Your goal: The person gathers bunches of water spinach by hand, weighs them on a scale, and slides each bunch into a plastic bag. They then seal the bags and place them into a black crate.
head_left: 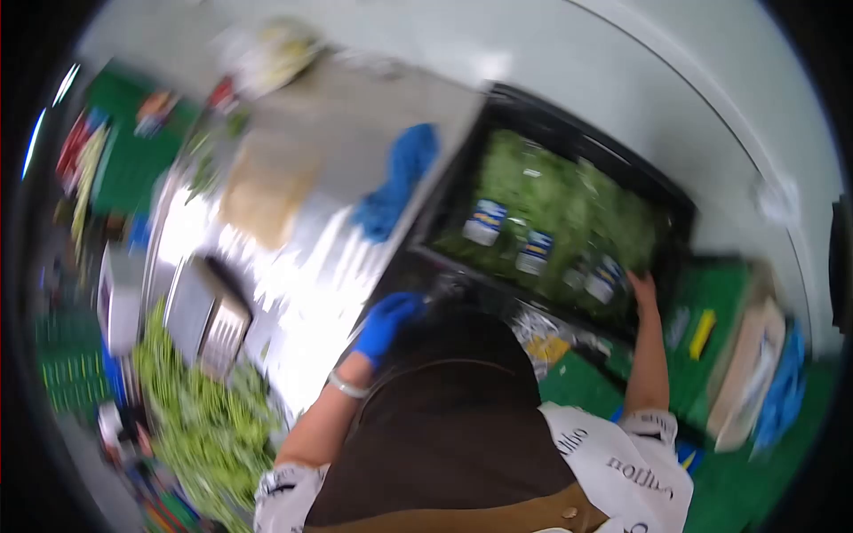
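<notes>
Three labelled packs of greens (534, 252) sit in blk crate (613, 164), long axes approx. near-to-far, R hand (643, 291) closest, at rightmost pack's near end, can't tell if gripping; gloved L hand (389, 324) outside crate's near-L corner, grip also unclear w/ blur.

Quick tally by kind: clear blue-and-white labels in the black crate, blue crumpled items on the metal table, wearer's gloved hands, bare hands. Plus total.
Blue-and-white labels: 3
Blue crumpled item: 1
Gloved left hand: 1
Bare right hand: 1
Total: 6
</notes>
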The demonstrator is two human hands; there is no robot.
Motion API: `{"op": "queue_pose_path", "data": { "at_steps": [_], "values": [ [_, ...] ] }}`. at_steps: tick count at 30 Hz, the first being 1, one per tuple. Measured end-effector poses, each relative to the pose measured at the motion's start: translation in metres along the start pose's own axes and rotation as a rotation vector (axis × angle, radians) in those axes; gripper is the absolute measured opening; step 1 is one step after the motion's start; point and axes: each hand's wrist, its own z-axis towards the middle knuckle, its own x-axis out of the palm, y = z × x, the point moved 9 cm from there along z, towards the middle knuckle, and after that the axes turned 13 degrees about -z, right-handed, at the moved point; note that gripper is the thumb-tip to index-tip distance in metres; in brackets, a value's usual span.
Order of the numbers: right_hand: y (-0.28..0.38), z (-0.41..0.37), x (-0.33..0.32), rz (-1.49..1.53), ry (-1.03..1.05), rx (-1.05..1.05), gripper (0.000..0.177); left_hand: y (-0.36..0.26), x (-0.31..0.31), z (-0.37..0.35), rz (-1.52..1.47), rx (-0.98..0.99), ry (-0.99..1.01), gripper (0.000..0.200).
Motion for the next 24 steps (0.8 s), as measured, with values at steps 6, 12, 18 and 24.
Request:
{"op": "queue_pose_path", "data": {
  "at_steps": [6,12,18,24],
  "values": [
    [0.226,-0.060,0.009,-0.514,-0.422,-0.582,0.051,0.047,-0.087,-0.068,0.078,0.088,-0.377,0.027],
    [0.541,-0.366,0.147,0.151,1.106,-1.168,0.023,0.099,-0.154,-0.162,-0.277,0.169,-0.626,0.027],
    [0.602,-0.710,0.097,0.931,2.686,-1.246,0.018,0.160,-0.313,-0.312,-0.196,0.335,-1.483,0.053],
    [0.593,-0.893,0.155,0.922,2.680,-1.222,0.016,0.161,-0.405,-0.366,0.459,0.124,-1.625,0.093]
  ]
}}
